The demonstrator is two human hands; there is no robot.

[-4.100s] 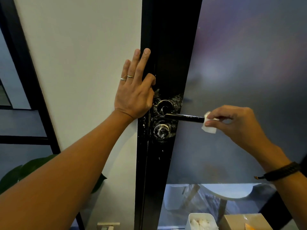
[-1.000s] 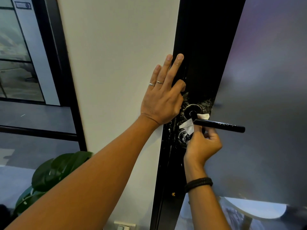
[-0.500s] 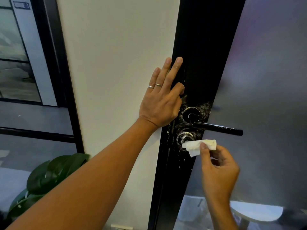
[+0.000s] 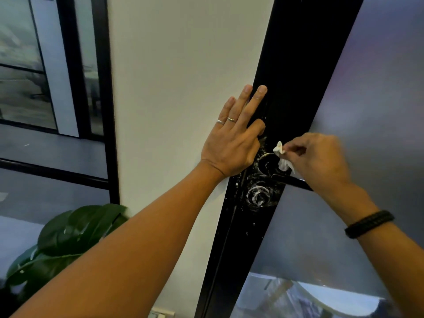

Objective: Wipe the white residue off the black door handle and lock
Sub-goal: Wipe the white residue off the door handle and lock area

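While the left hand [image 4: 231, 145] lies flat with straight fingers across the seam between the white wall [image 4: 183, 76] and the black door frame [image 4: 296, 65], the right hand [image 4: 321, 161] pinches a crumpled white wipe [image 4: 283, 160] between thumb and curled fingers. That wipe touches the round base of the door handle [image 4: 267, 165], just right of the left palm, and the two hands sit near each other without touching. Part of the handle's black lever [image 4: 291, 180] shows under the right hand, running to the right; its far end is hidden by the wrist. Just below the handle base sits the round lock [image 4: 258, 196], smeared with white residue, and white specks dot the frame around and beneath it. Two rings show on the left hand's fingers, and a black bracelet [image 4: 369, 223] wraps the right wrist. Right of the frame is the frosted glass door panel [image 4: 367, 99]. Left of the wall, black-framed glass panes [image 4: 52, 88] stand farther back, and a large-leafed green plant [image 4: 68, 237] sits low at the near left.
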